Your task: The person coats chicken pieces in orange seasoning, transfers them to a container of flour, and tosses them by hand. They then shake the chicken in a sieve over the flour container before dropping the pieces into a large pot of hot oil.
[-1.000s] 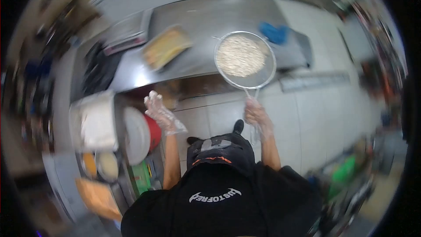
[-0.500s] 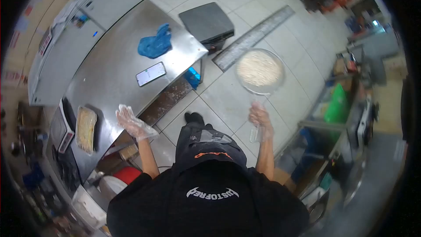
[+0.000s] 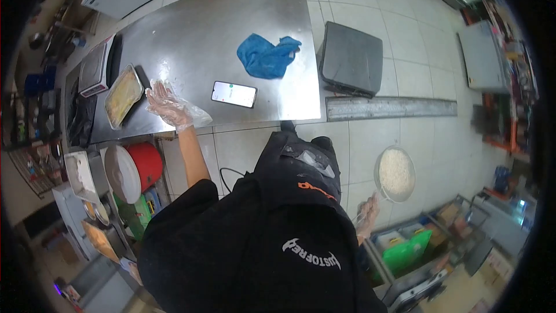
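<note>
My left hand (image 3: 168, 105), in a loose clear plastic glove, is held over the near edge of the steel table (image 3: 191, 29) with its fingers stretched out and nothing in them. Just left of it lies a foil-like rectangular tray (image 3: 124, 97) of pale yellowish food. Out to the right, my right hand (image 3: 368, 214), also gloved, is closed by the rim of a round strainer (image 3: 397, 173) full of pale, crumbly or shredded food. It appears to grip the handle, though the fingers partly hide it. The strainer is held out over the tiled floor.
On the table are a phone (image 3: 234, 94), a blue cloth (image 3: 266, 57) and a scale (image 3: 95, 68). A grey lidded bin (image 3: 352, 58) and a long metal strip (image 3: 391, 108) lie beyond its right end. Shelving with a green item (image 3: 407, 250) stands at lower right.
My view and body have turned left, toward the table. The left hand is now nearer the tray, still spread. The strainer has swung to my right side along with my right hand.
</note>
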A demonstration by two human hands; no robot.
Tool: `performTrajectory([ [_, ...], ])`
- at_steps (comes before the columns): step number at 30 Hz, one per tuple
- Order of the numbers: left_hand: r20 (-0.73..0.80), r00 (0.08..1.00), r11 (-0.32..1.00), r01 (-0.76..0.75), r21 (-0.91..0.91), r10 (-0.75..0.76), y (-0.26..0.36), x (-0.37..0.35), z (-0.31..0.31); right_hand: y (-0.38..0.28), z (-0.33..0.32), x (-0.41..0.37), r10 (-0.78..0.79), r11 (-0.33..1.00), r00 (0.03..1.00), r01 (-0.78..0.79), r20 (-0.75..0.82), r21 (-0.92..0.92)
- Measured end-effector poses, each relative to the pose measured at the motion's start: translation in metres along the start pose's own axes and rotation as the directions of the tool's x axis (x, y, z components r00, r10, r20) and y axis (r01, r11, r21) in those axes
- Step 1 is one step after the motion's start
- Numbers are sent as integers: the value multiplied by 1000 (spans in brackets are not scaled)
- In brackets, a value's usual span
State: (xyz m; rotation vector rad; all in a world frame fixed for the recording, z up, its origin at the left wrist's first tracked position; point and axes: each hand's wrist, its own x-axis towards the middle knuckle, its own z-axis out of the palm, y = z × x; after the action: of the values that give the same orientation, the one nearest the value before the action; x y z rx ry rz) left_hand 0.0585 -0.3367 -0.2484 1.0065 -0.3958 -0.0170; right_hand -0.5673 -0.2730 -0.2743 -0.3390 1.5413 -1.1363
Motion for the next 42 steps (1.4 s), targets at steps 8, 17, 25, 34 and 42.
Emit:
performTrajectory([
  [8,-94,974,959,-184,214,207,11,-21,-28,-97,51,134,164,964,981,-136,107,-231],
  [17,-204,934,954,-271,129,293,23,-156,7,-202,133,297,481,775,738,-106,473,-623],
  [25,-339,906,930,-131,344,253,30,-230,90,-210,208,420,775,495,346,187,529,-848],
  [34,-391,811,829,-194,524,436,109,-318,97,-30,180,606,332,-107,1,994,943,36],
  [42,-332,766,644,-137,753,551,174,-398,86,-5,204,583,196,-330,457,864,867,-381],
])
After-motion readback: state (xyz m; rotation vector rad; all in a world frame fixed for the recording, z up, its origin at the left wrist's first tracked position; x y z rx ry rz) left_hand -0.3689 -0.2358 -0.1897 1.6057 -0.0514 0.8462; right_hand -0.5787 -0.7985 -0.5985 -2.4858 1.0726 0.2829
